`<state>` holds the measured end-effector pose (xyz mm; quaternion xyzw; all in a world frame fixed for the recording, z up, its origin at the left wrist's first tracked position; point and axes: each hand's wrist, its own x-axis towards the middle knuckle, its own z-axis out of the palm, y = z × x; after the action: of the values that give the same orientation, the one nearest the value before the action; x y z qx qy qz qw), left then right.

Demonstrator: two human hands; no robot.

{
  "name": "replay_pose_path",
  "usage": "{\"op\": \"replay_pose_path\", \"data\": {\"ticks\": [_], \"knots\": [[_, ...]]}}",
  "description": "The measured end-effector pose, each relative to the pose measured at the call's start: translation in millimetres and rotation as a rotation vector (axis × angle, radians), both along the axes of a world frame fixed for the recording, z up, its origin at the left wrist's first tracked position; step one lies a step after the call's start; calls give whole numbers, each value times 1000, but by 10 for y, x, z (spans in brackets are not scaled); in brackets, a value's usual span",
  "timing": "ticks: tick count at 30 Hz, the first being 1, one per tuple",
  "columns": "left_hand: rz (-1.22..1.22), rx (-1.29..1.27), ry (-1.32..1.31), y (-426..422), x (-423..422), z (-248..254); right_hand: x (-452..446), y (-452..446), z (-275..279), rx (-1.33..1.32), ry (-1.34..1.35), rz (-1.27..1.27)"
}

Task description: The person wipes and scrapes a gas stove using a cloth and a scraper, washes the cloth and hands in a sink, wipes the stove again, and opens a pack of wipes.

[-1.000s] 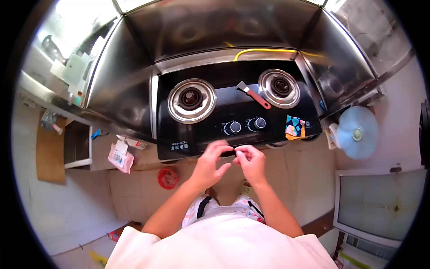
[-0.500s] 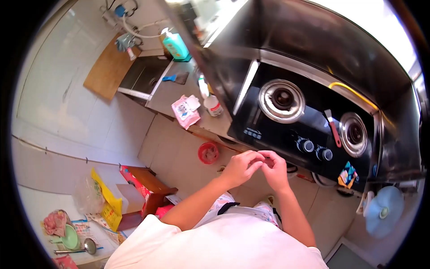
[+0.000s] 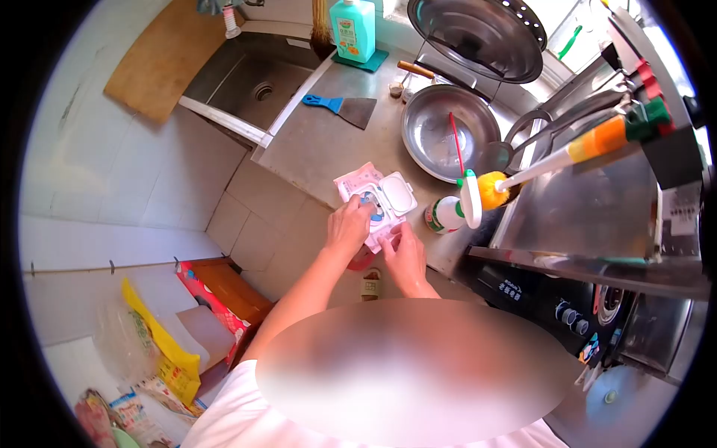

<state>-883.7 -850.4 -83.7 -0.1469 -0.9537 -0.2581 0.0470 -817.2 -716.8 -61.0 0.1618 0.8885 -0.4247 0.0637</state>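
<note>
A pink wipes pack point(image 3: 360, 178) lies at the front edge of the steel counter, its white lid point(image 3: 397, 194) flipped open. My left hand point(image 3: 348, 226) is at the pack's opening, its fingertips over the inside; what they grip, if anything, is too small to tell. With fingers closed on its near right edge, my right hand point(image 3: 405, 256) holds the pack. Just right of the pack stands a white spray bottle point(image 3: 445, 215) with a green label.
A blue-handled scraper point(image 3: 357, 111), a steel wok point(image 3: 441, 134) and a green soap bottle point(image 3: 353, 33) are on the counter point(image 3: 299, 160). The sink point(image 3: 261, 91) is at the left. A yellow brush point(image 3: 493, 191) juts in from the right, above the black stove point(image 3: 515, 290).
The view has swung left from the stove to the counter. My hands, together near the stove's front before, are now apart at the wipes pack, whose lid is open.
</note>
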Motion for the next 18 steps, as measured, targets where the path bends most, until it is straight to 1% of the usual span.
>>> {"op": "replay_pose_path", "data": {"ticks": [1,2,3,5,6,7,8,11,14,16,18], "knots": [[-76,-82,-16,-25,-85,-37,-49,-74,-66,-1,-12,-14],[-138,-174,6,-33,-151,-89,-81,-134,-139,88,24,17],[-153,-173,-3,-46,-203,-135,-103,-172,-203,178,58,49],[-298,-265,-7,-78,-286,-215,-120,-181,-318,205,41,50],[-311,-263,-12,-78,-324,-202,-129,-160,-338,237,20,50],[-361,-317,-34,-74,-369,-183,-138,-129,-354,269,0,51],[-411,-373,-54,-61,-407,-161,-157,-78,-366,268,-4,40],[-474,-379,-65,33,-393,-87,-179,42,-366,251,-70,-19],[-462,-427,-55,78,-435,-130,-183,96,-282,207,-14,-109],[-500,-436,-65,94,-481,-92,-183,13,-239,43,-51,-242],[-577,-451,-63,77,-532,-98,-204,-66,-274,52,-9,-283]]}}
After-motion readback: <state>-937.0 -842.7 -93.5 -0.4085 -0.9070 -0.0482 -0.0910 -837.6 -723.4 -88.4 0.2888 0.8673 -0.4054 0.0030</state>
